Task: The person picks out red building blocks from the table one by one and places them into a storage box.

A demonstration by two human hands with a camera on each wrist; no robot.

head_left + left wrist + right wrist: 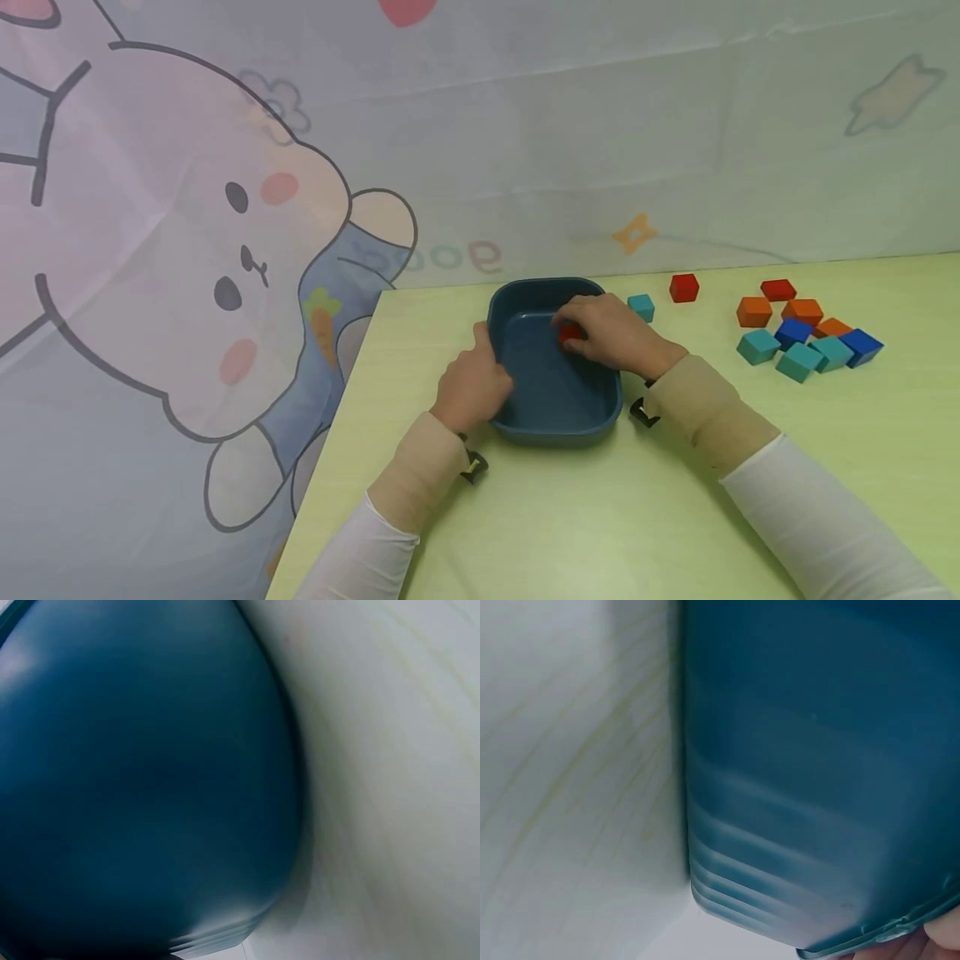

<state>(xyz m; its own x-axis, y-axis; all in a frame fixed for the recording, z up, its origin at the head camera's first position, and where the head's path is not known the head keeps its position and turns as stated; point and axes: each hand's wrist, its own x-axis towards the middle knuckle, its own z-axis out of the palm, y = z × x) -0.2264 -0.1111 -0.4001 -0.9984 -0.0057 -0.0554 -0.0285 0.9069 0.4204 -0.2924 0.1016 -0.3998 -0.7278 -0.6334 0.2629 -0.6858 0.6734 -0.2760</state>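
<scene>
A dark blue rectangular bin (555, 400) stands upright on the table. My left hand (474, 385) grips its left wall, the thumb over the rim and fingers along the outside. Over the right wall reaches my right hand (611, 332), with a red block (570, 335) between thumb and fingers inside the bin, partly hidden by them. Just behind the right hand lies a teal block (641, 307). The left wrist view is filled by the bin's outer wall (150, 765); in the right wrist view, fingertips (941, 930) show at the rim beyond the ridged bin wall (802, 787).
Another red block (684, 287) lies at the back of the pale yellow-green table (525, 525). To the right is a loose group with orange (753, 312), teal (799, 362), blue (861, 347) and red blocks (777, 290). A printed cloth (570, 158) hangs behind the table.
</scene>
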